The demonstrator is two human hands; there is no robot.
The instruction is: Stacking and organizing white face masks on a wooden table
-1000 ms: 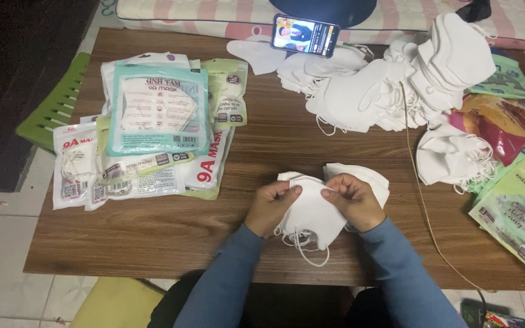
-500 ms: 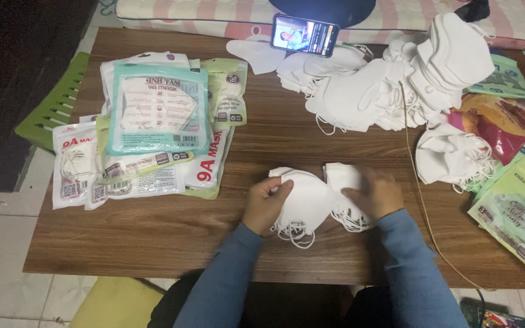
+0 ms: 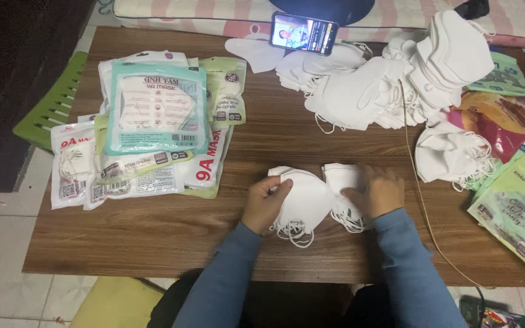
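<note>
Moved: both hands have parted, splitting the white masks into two small stacks.
Left hand (image 3: 265, 203): grips the left stack (image 3: 304, 197), ear loops dangling.
Right hand (image 3: 377, 191): flat on the right stack (image 3: 341, 179).
Place: table (image 3: 153, 243) front edge.

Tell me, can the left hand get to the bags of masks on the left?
Probably yes: the left hand grips a white mask, but bare table lies between it and the packaged masks.
</note>
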